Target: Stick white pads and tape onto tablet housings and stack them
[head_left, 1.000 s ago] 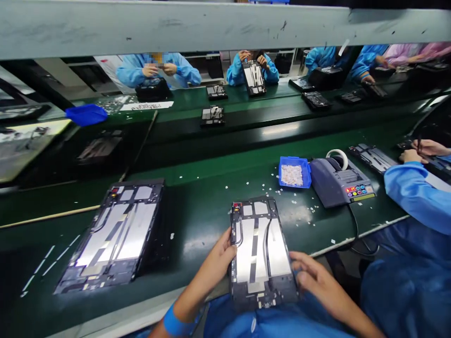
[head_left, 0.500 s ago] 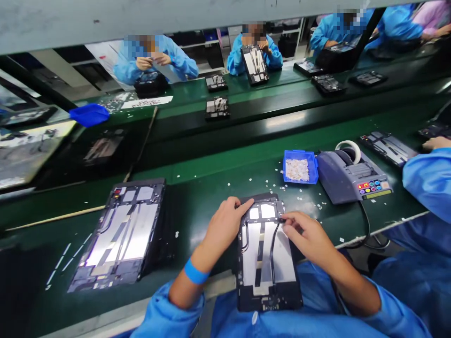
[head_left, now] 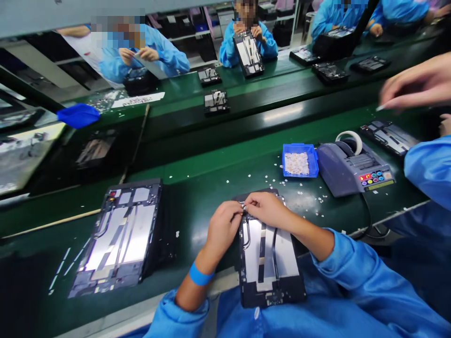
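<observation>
An opened tablet (head_left: 287,256) lies before me at the bench edge, its silver battery plates and black ribbon cables exposed. My left hand (head_left: 222,223) is closed at its upper left corner, thumb and finger pinched together. Across the tablet's top lies my right hand (head_left: 269,210), its fingers closed and meeting the left fingertips at that same corner. Whatever is between the fingertips is too small and hidden to name. Under the tablet's upper end, a dark edge (head_left: 273,191) shows.
Left of me lies another opened tablet (head_left: 118,234) on a dark stack. Beyond my right hand are a blue tray (head_left: 314,164) of small pale pieces and a tape dispenser (head_left: 338,169). A co-worker's hand (head_left: 419,84) reaches in at right. Several workers sit opposite.
My right hand has moved left from the tablet's upper right edge to its upper left corner. My left hand's stretched finger has curled into a pinch there. A co-worker's hand has appeared at right.
</observation>
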Motion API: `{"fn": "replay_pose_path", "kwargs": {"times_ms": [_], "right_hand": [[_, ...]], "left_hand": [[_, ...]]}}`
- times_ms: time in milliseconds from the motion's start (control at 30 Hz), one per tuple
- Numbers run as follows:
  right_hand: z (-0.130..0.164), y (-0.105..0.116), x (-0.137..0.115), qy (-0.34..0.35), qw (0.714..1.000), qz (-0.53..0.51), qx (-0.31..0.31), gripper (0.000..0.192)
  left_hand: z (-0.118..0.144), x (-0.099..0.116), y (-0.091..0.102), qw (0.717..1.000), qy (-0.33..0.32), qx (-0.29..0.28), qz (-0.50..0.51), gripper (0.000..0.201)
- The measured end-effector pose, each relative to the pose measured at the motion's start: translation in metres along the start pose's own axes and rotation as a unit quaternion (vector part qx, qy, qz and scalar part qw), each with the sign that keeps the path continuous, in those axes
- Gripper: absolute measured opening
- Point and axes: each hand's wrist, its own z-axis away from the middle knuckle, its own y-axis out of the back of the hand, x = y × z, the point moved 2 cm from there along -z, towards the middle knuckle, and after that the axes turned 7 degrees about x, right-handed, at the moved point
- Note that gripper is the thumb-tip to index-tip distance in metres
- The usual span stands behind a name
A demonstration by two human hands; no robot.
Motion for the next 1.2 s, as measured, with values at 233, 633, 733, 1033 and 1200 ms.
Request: {"fn": "replay_pose_path", "kwargs": {"times_ms": [233,633,733,1033,1200], "right_hand": [[0.013,0.002,-0.007,0.042,0.994,0.083,0.057,0.009],[0.035,-0.009,-0.012,0.185,0.938,0.262,0.131,0.016],[0.037,-0.007,-0.013,0.195,0.931,0.275,0.139,0.019],[0.031,-0.017,-0.004,0.208,0.930,0.270,0.138,0.010],[0.021,-0.009,-0.008,0.180,0.921,0.301,0.168,0.014]], "left_hand": [[0.006,0.012,-0.007,0.971,0.222,0.020,0.084,0.021],[0.017,0.015,-0.008,0.960,0.254,0.079,0.084,0.020],[0.019,0.015,-0.008,0.958,0.259,0.086,0.084,0.021],[0.026,0.021,-0.004,0.985,0.134,0.103,-0.018,0.018],[0.022,0.016,-0.009,0.977,0.190,0.098,0.022,0.018]]}}
